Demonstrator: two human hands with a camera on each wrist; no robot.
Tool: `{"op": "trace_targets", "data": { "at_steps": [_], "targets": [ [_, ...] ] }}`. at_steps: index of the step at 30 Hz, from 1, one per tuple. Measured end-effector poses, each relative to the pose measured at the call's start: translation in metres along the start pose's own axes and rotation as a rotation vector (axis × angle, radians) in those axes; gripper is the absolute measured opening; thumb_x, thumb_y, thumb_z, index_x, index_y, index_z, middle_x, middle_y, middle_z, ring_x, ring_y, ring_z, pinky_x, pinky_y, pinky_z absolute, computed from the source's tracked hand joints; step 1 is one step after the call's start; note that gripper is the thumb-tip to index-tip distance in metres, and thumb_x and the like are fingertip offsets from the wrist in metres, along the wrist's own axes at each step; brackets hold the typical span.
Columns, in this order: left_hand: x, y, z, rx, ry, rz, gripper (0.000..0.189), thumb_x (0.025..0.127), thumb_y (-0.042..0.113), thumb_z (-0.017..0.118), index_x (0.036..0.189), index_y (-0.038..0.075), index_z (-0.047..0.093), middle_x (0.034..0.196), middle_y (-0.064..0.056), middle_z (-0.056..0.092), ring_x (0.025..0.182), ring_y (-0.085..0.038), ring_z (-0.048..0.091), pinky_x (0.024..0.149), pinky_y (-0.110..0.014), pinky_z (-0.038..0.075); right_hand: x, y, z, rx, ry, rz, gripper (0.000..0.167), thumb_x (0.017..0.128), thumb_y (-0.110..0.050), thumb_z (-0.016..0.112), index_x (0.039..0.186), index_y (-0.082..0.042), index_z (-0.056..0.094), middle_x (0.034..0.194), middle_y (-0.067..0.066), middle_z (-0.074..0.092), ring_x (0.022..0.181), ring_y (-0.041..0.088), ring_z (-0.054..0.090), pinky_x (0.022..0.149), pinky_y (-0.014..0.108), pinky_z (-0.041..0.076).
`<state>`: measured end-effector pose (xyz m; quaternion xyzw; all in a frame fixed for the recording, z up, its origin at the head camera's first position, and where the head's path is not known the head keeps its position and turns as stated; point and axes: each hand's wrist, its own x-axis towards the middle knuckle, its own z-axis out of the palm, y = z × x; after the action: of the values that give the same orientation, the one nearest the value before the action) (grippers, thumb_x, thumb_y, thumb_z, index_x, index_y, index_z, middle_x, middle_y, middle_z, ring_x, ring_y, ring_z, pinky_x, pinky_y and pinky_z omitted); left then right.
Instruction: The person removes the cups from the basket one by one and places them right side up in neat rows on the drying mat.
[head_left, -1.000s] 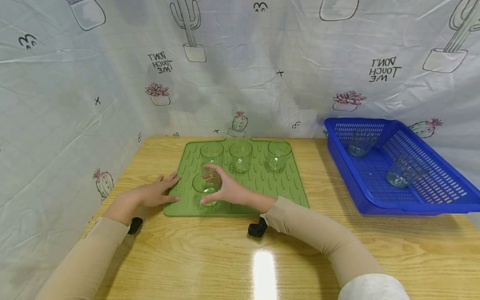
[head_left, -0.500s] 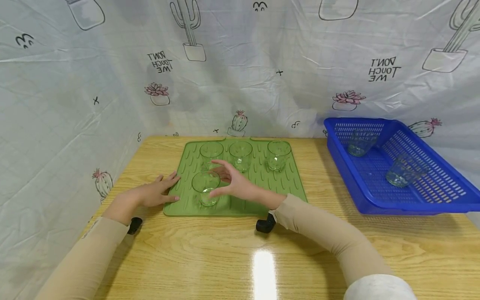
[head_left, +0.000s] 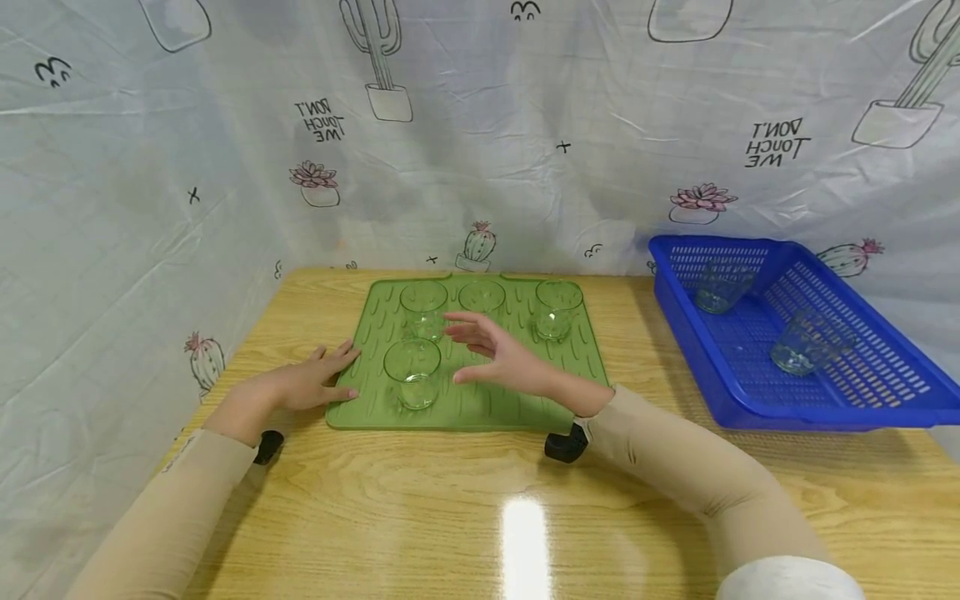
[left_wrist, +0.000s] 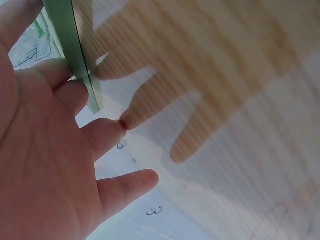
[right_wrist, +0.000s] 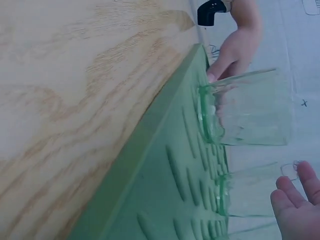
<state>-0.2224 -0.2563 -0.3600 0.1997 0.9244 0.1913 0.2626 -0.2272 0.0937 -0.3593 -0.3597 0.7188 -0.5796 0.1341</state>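
Observation:
A clear glass (head_left: 414, 375) stands upright at the front left of the green ridged mat (head_left: 480, 412). Behind it is a row of 3 more upright glasses: a left one (head_left: 424, 312), a middle one (head_left: 482, 296) partly hidden by fingers, and a right one (head_left: 557, 312). My right hand (head_left: 506, 360) hovers over the mat, just right of the front glass, fingers loosely curved and holding nothing. At the mat's left edge, my left hand (head_left: 307, 385) rests with spread fingers; the left wrist view shows its fingertips (left_wrist: 72, 95) against the mat's edge.
On the right, a blue plastic basket (head_left: 693, 358) contains 2 glasses, one toward the back (head_left: 723, 287) and one nearer (head_left: 810, 346), both tipped. A patterned curtain (head_left: 480, 167) hangs behind and left of the wooden table (head_left: 390, 508).
My right hand has let go of the front-left glass and drawn away to the right. That glass stays standing on the mat. My left hand has stayed at the mat's edge.

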Motion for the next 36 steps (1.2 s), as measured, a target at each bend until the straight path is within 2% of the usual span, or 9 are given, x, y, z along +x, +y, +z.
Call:
{"op": "trace_targets", "data": {
  "at_steps": [6,9,17,22,29,31,33,36],
  "targets": [
    [0.000,-0.001,-0.003,-0.001,-0.005,-0.003,0.089,0.104,0.049,0.058,0.164,0.001,0.012,0.169,-0.025,-0.004,0.147,-0.059,-0.011,0.105,-0.084,0.011,-0.013,-0.009,-0.011,-0.087,0.003,-0.043,0.084,0.086,0.006,0.077,0.155,0.005,0.031,0.153,0.024,0.044,0.143,0.038,0.041,0.119,0.039,0.032],
    [0.001,-0.001,-0.002,-0.007,-0.007,-0.003,0.090,0.104,0.048,0.057,0.164,0.000,0.012,0.169,-0.024,-0.004,0.147,-0.059,-0.011,0.105,-0.083,0.012,-0.023,-0.017,-0.016,-0.134,-0.011,-0.061,0.082,0.086,0.004,0.078,0.154,0.005,0.033,0.153,0.025,0.045,0.143,0.037,0.042,0.119,0.039,0.031],
    [0.000,-0.001,-0.003,0.005,-0.003,-0.004,0.089,0.104,0.049,0.057,0.165,0.002,0.012,0.169,-0.023,-0.004,0.147,-0.059,-0.011,0.105,-0.083,0.013,-0.045,-0.036,-0.037,-0.154,-0.023,-0.091,0.078,0.086,0.003,0.079,0.151,0.008,0.037,0.154,0.023,0.043,0.144,0.038,0.041,0.120,0.044,0.031],
    [0.001,-0.002,-0.002,0.006,-0.002,-0.009,0.089,0.104,0.049,0.057,0.165,0.003,0.012,0.169,-0.022,-0.004,0.147,-0.058,-0.010,0.105,-0.083,0.013,-0.056,-0.044,-0.056,-0.195,0.014,-0.070,0.074,0.086,0.007,0.077,0.149,0.011,0.038,0.153,0.026,0.043,0.143,0.040,0.040,0.120,0.042,0.031],
    [0.000,-0.001,0.000,0.000,-0.001,-0.013,0.089,0.104,0.049,0.057,0.165,0.003,0.012,0.169,-0.023,-0.005,0.147,-0.058,-0.011,0.105,-0.083,0.012,-0.071,-0.051,-0.085,-0.225,0.097,-0.084,0.067,0.086,0.013,0.074,0.144,0.016,0.041,0.149,0.033,0.044,0.140,0.045,0.040,0.117,0.028,0.033],
    [0.000,-0.001,0.000,-0.002,-0.001,-0.009,0.089,0.104,0.049,0.057,0.165,0.002,0.012,0.169,-0.023,-0.004,0.147,-0.058,-0.011,0.106,-0.083,0.011,-0.075,-0.053,-0.092,-0.234,0.117,-0.099,0.064,0.087,0.012,0.073,0.143,0.017,0.042,0.147,0.034,0.045,0.140,0.040,0.043,0.116,0.025,0.034],
    [0.000,-0.002,0.001,-0.001,-0.001,-0.006,0.089,0.104,0.049,0.057,0.165,0.002,0.012,0.169,-0.023,-0.004,0.147,-0.058,-0.012,0.106,-0.083,0.011,-0.080,-0.055,-0.098,-0.237,0.136,-0.104,0.062,0.089,0.011,0.073,0.143,0.016,0.042,0.147,0.033,0.045,0.140,0.028,0.046,0.115,0.023,0.034],
    [0.000,-0.001,0.002,0.000,-0.002,-0.005,0.089,0.105,0.049,0.056,0.165,0.002,0.011,0.169,-0.023,-0.005,0.147,-0.058,-0.012,0.106,-0.082,0.011,-0.087,-0.058,-0.108,-0.254,0.164,-0.092,0.059,0.093,0.008,0.071,0.145,0.013,0.044,0.148,0.022,0.049,0.137,0.010,0.047,0.114,0.021,0.035]
  ]
}}
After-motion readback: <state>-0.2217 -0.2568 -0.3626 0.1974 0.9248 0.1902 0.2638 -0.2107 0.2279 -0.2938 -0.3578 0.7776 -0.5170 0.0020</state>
